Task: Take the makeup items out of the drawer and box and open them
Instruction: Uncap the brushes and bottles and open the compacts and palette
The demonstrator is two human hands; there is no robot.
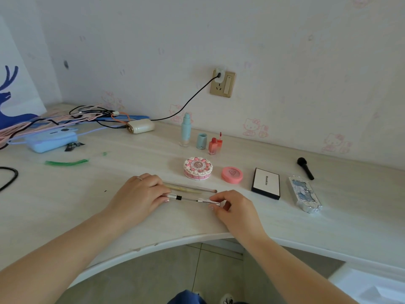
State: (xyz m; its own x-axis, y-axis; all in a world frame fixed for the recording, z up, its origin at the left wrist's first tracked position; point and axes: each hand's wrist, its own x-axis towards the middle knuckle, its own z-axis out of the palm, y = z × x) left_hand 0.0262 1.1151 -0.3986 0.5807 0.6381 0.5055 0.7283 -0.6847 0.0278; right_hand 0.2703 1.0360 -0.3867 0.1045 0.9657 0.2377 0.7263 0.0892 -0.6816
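On the surface point(219, 220), near its front edge, both hands work one slim silver tube lying just in front of a brush point(190, 189). The left hand point(140, 194) curls its fingers round the cap point(172, 196); the right hand point(235, 207) pinches the tube point(209, 202), and a thin wand point(189, 199) shows between them. I judge the pull half done: draw the two parts straight apart along the wand, without bending it, and lay them side by side
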